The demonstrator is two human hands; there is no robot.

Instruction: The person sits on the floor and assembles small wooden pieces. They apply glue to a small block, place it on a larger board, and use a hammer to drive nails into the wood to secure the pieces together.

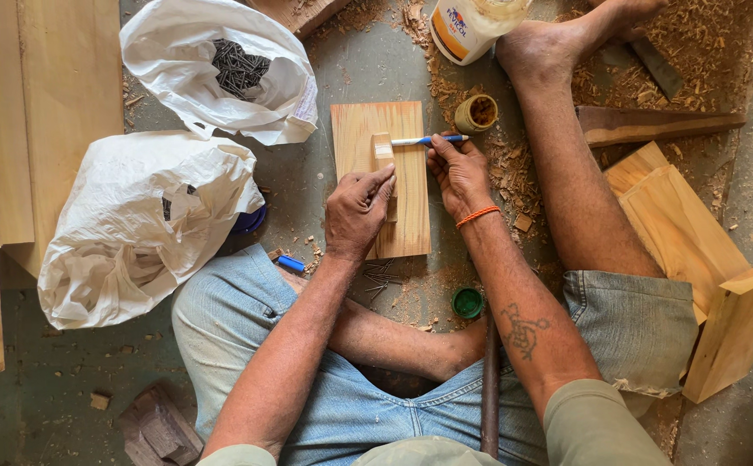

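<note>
I see a pale wooden board (407,207) lying flat on the shaving-strewn floor, and I place everything else from it. A small wooden block (382,155) stands on the board's upper middle. My left hand (357,211) rests on the board, fingers pressing the block in place. My right hand (458,177) sits at the board's right edge, pinching a blue pen (428,140) whose tip lies across the board toward the block. Just beyond the board's top right corner stands a small open jar (477,113). Left of the board lie two white plastic bags (148,220), the farther one holding nails (238,67).
</note>
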